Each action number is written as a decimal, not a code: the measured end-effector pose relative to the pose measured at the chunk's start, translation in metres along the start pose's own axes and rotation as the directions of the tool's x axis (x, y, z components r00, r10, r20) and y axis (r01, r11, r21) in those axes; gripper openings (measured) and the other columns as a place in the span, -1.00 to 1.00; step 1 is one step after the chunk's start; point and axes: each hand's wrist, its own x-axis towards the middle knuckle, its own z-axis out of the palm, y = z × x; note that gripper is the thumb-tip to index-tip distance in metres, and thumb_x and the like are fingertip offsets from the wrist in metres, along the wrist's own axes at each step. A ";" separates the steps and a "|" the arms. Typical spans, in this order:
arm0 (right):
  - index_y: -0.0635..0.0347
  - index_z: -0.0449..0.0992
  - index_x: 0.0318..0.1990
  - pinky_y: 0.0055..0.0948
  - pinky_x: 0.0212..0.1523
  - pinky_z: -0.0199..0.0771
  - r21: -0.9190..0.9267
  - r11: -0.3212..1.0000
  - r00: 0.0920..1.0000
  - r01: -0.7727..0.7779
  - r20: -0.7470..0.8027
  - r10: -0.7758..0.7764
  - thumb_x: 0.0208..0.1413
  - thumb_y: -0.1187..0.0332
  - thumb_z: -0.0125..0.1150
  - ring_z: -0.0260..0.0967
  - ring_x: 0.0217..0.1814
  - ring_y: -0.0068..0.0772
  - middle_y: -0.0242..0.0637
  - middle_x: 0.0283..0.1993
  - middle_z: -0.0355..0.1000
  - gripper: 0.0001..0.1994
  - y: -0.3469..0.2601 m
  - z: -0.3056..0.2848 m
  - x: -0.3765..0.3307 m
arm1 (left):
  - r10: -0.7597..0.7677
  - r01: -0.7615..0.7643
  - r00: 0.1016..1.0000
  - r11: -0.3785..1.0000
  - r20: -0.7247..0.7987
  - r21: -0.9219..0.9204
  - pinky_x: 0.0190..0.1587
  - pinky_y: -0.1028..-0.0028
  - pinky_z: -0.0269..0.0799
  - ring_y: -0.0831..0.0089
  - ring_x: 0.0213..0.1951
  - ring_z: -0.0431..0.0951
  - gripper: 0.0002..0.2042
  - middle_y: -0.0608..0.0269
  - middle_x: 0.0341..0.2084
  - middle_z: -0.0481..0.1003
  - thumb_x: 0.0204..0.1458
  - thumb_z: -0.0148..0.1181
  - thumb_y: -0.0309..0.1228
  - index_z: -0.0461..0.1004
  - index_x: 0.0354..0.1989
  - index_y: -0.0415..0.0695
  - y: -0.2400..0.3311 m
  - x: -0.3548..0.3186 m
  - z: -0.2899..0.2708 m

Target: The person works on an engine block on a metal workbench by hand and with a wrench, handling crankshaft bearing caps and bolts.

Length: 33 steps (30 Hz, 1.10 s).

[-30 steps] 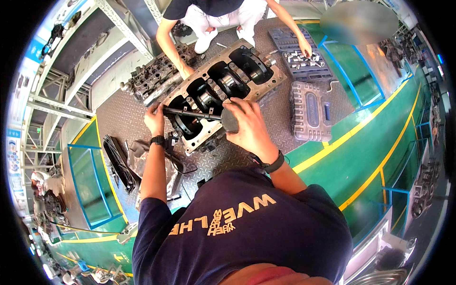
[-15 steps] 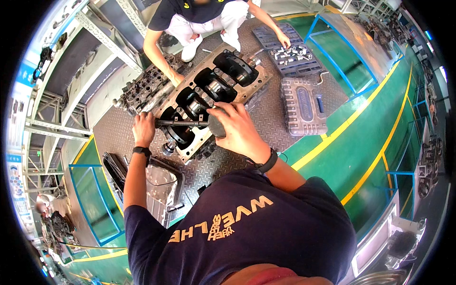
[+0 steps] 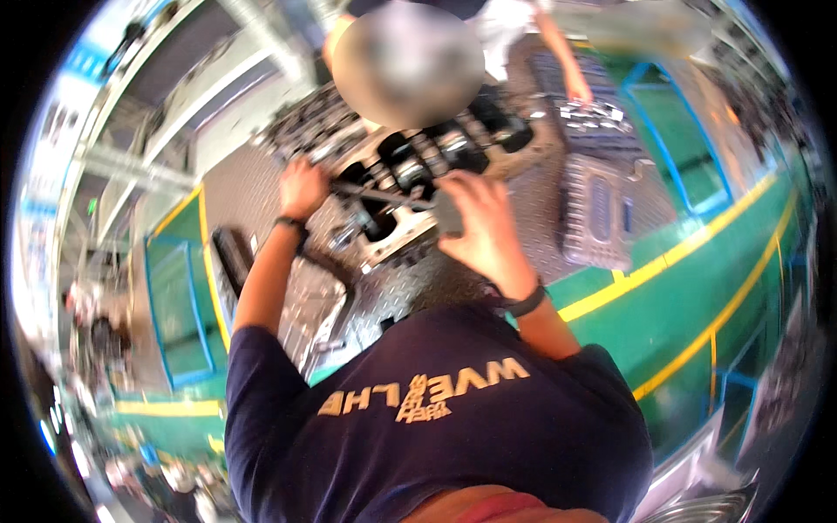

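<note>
Hands grip a long bar [image 3: 384, 196] over the engine block [image 3: 410, 187].

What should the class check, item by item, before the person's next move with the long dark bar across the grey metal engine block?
1. Left hand grips the long dark bar: ok.
2. Right hand closed on the bar's other end: cannot tell, fingers spread.
3. Bar lies across the grey metal engine block: ok.
4. Co-worker's hand away from the block: ok, at the grey tool tray.
5. Picture sharp enough to judge seating: not ok.
</note>
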 end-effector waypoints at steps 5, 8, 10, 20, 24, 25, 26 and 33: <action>-0.01 0.47 0.27 -0.01 0.35 0.32 0.003 1.000 0.999 -0.003 0.032 0.003 -0.37 0.45 0.56 0.26 0.29 0.09 -0.18 0.30 0.38 -0.16 -0.005 -0.004 0.001 | -0.125 0.128 0.989 0.991 0.080 -0.038 0.12 -0.16 0.38 0.02 0.16 0.43 -0.67 0.05 -0.02 0.55 0.18 0.11 -0.14 0.70 -0.29 -0.13 0.015 0.012 0.001; -0.01 0.46 0.28 0.02 0.36 0.30 0.012 1.000 0.999 0.015 0.040 -0.015 -0.34 0.46 0.53 0.24 0.32 0.11 -0.20 0.33 0.36 -0.18 -0.006 -0.001 0.002 | -0.378 0.405 0.893 0.911 0.243 -0.070 0.23 -0.23 0.28 -0.13 0.29 0.35 -0.50 -0.01 0.13 0.52 0.30 0.01 0.06 0.71 -0.09 -0.11 0.020 0.013 -0.001; 0.00 0.46 0.27 0.02 0.36 0.29 0.008 1.000 0.999 0.005 0.046 -0.006 -0.33 0.46 0.52 0.23 0.32 0.12 -0.20 0.32 0.37 -0.19 -0.009 -0.003 0.003 | -0.422 0.435 0.885 0.900 0.196 -0.025 0.25 -0.23 0.25 -0.15 0.32 0.33 -0.51 -0.07 0.14 0.50 0.29 0.01 0.04 0.69 -0.06 -0.14 0.031 0.008 -0.017; 0.04 0.44 0.28 0.01 0.36 0.28 0.005 0.999 0.998 0.042 0.053 -0.042 -0.29 0.46 0.51 0.23 0.32 0.10 -0.18 0.31 0.38 -0.20 -0.013 -0.006 0.004 | -0.266 0.272 0.958 0.961 0.103 -0.049 0.08 -0.06 0.42 -0.02 0.09 0.53 -0.61 -0.05 -0.13 0.58 0.29 0.05 -0.05 0.65 -0.20 -0.11 0.022 0.003 -0.002; 0.04 0.46 0.27 0.00 0.37 0.29 0.009 1.000 0.998 0.024 0.061 -0.024 -0.29 0.45 0.51 0.24 0.32 0.10 -0.19 0.30 0.39 -0.22 -0.013 -0.005 0.004 | -0.213 0.211 0.977 0.975 -0.024 -0.073 0.02 -0.08 0.46 -0.11 -0.10 0.63 -0.62 -0.01 -0.19 0.60 0.31 0.02 -0.06 0.64 -0.25 -0.08 0.013 -0.002 0.007; 0.04 0.46 0.27 0.00 0.37 0.29 0.009 1.000 0.998 0.019 0.063 -0.019 -0.29 0.45 0.51 0.25 0.32 0.10 -0.20 0.31 0.39 -0.22 -0.013 -0.005 0.005 | -0.176 0.175 0.984 0.981 -0.005 -0.080 0.00 -0.05 0.48 -0.07 -0.12 0.64 -0.62 0.00 -0.22 0.61 0.31 0.02 -0.06 0.64 -0.25 -0.08 0.010 -0.002 0.010; 0.04 0.46 0.27 0.00 0.37 0.29 0.000 1.000 0.998 0.016 0.057 -0.016 -0.29 0.45 0.51 0.25 0.32 0.10 -0.20 0.31 0.39 -0.22 -0.013 -0.005 0.005 | -0.138 0.139 0.990 0.987 0.013 -0.087 -0.02 -0.02 0.50 -0.04 -0.14 0.65 -0.62 0.02 -0.25 0.62 0.31 0.02 -0.06 0.64 -0.24 -0.08 0.008 -0.001 0.012; 0.05 0.46 0.27 0.00 0.36 0.30 0.014 1.000 0.999 0.023 0.047 -0.024 -0.31 0.45 0.52 0.24 0.32 0.12 -0.19 0.31 0.39 -0.20 -0.008 -0.003 0.002 | -0.276 0.275 0.961 0.960 0.002 -0.048 -0.22 0.03 0.61 0.01 -0.28 0.70 -0.59 0.06 -0.32 0.67 0.32 -0.01 -0.01 0.66 -0.28 -0.03 0.021 0.003 0.005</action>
